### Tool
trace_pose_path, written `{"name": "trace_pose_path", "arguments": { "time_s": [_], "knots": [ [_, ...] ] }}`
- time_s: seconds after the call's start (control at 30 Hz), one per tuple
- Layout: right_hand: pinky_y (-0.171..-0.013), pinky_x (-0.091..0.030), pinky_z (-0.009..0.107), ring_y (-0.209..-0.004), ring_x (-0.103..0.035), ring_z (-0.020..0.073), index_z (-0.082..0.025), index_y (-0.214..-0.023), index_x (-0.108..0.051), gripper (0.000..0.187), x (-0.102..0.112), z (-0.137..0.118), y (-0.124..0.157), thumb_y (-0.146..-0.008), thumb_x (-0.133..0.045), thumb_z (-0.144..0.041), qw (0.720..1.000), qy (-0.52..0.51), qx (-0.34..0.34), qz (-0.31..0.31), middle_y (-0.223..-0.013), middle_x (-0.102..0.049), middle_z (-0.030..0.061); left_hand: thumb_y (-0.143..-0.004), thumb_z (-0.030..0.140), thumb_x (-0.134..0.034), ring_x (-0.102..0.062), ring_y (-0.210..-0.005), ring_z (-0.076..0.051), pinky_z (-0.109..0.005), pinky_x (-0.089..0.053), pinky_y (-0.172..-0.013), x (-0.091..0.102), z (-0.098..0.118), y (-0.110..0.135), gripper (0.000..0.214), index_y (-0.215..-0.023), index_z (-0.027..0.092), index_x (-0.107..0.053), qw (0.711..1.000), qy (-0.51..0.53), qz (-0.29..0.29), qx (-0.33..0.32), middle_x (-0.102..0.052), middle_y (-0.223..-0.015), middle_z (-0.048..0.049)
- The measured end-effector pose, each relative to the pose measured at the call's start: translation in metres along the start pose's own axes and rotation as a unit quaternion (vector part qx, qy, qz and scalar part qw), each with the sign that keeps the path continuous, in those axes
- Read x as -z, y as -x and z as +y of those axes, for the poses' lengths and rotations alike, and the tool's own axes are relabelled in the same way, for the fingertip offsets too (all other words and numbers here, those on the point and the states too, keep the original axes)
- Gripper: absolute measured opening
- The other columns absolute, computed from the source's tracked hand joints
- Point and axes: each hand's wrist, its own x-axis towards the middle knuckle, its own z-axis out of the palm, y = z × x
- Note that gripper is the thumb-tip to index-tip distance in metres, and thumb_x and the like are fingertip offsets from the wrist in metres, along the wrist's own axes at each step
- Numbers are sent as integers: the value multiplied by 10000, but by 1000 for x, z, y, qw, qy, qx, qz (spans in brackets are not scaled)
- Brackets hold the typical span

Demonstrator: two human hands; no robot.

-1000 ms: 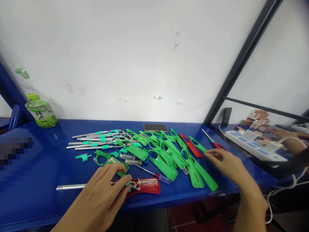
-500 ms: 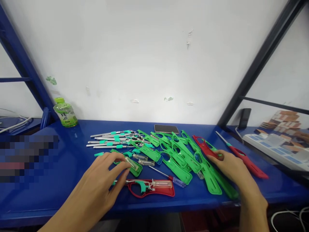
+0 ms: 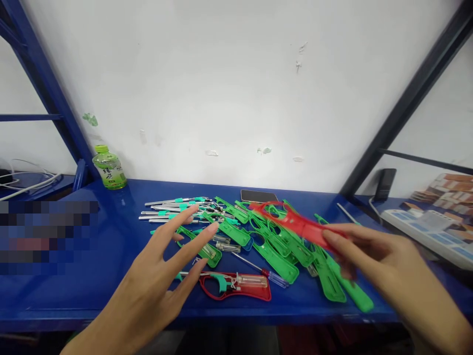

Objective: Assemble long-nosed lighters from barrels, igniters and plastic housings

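My right hand (image 3: 384, 261) holds a red plastic lighter shell (image 3: 295, 223) by one end, lifted above a pile of green lighter shells (image 3: 281, 241). My left hand (image 3: 162, 276) hovers open, fingers spread, over the blue bench (image 3: 74, 286), close to a green shell with parts in it (image 3: 201, 245). A red shell half fitted with a teal trigger and a clear tank (image 3: 236, 286) lies just right of that hand's fingertips. Several silver tubes with teal collars (image 3: 173, 209) lie behind.
A green drink bottle (image 3: 108, 168) stands at the back left against the white wall. A dark phone (image 3: 258, 196) lies flat behind the pile. A small screwdriver (image 3: 260, 268) rests by the red half. A white power strip (image 3: 428, 227) sits at the right.
My right hand has picked the red shell off the pile and raised it. My left hand has lifted off the green shell and spread its fingers. The view shifted left.
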Motion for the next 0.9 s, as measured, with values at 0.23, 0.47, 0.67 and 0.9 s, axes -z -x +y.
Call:
{"name": "trace_pose_path", "arguments": {
  "time_s": [0.23, 0.47, 0.67, 0.9],
  "knots": [
    [-453, -491, 238, -440, -617, 150, -191, -1086, -817, 458, -34, -41, 4, -994, -620, -594, 926, -202, -59, -313, -515, -635, -22, -1049, 59, -565, -679, -1101, -205, -347, -578, -960, -5, -12, 8, 508, -1501, 291, -546, 996, 3, -14, -91, -700, -1216, -68],
    [-1007, -565, 381, -1249, -686, 266, -404, -1352, -721, 430, -51, -45, 12, -949, -745, -552, 973, -68, 76, -209, -1401, -726, 7, -1056, 14, -471, -695, -941, -169, -283, -569, -854, -5, -10, 5, 411, -1365, 219, -647, 994, 29, -24, -98, -754, -1124, -49],
    [-757, -510, 300, -832, -719, 188, -289, -1056, -765, 193, -73, -60, 8, -1074, -574, -264, 958, -27, 161, -237, -940, -789, -19, -1100, 340, -572, -721, -865, -188, -299, -588, -775, -6, -3, 2, 384, -1477, 268, -546, 999, 1, 29, 35, -759, -1043, -20],
    [-542, -405, 261, -587, -544, 140, -238, -964, -674, 259, -83, -56, 2, -1025, -641, -488, 947, -181, 51, -261, -721, -617, -46, -998, 221, -684, -712, -987, -189, -283, -608, -850, -5, -13, 6, 154, -1106, 309, -750, 975, 141, -164, 58, -749, -1068, 13]
  ]
}}
